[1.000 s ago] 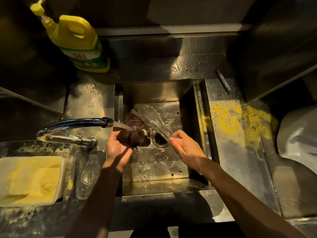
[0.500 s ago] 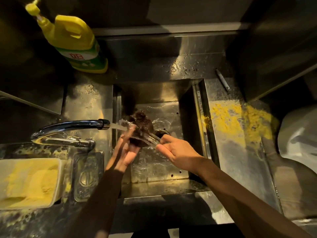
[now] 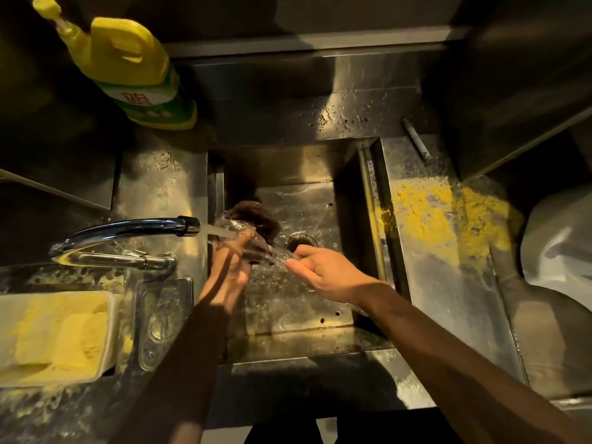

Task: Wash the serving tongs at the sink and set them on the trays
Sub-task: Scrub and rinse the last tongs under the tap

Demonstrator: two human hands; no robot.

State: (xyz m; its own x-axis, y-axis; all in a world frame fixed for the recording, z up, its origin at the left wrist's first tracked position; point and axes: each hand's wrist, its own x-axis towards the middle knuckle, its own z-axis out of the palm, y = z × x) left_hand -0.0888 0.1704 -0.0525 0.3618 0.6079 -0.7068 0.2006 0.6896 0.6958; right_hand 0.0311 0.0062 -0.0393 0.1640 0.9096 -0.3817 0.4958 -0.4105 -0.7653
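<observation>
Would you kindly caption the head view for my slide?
Under the running faucet, left hand holds a dark scourer to clear tongs; right hand grips their end.

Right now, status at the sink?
Right hand grips tongs. Left hand holds dark scrubber on them under running tap. No obstruction seen.

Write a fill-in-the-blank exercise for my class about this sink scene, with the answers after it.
While the right hand grips the clear tongs and the left hand holds a dark scrubber to them, the faucet is turned ____.
The detergent bottle behind the faucet is mainly ____.
Spilled powder lies on the counter to the ____ of the sink.
Answers: on; yellow; right.
</observation>
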